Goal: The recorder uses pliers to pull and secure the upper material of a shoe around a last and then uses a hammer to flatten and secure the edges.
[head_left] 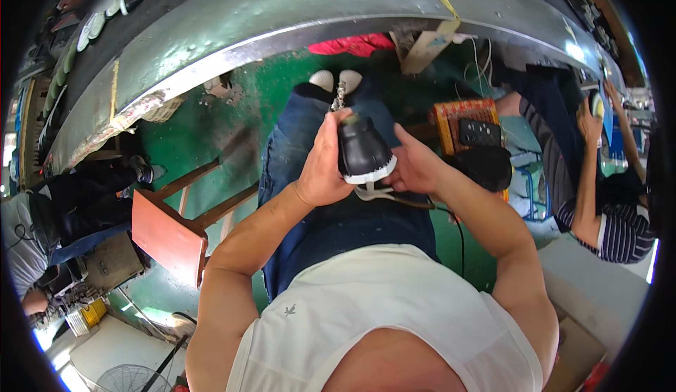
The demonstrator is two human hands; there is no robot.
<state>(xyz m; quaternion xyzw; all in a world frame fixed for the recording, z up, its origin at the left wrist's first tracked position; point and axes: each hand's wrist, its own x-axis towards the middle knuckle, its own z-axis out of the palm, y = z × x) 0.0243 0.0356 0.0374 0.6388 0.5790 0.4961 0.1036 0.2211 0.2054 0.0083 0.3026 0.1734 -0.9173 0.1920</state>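
A black shoe (362,144) with a white edge is held over my lap, its white-edged end toward me. My left hand (325,161) is closed around its left side, with the thumb near the top. My right hand (417,164) is at the shoe's right side. Its thumb stands apart, and its fingers reach to the white edge; their tips are partly hidden. Beyond the shoe, a narrow metallic piece (340,96) points away from me; I cannot make out its kind. Just below the white edge is a pale curved piece (373,193), with a brown cord leading right.
A long metal-sided bench (282,5) curves across the far side, with shoes along its left part. An orange-brown stool (167,237) stands at my left. A patterned box (451,114) with a dark device is at my right. People sit on both sides.
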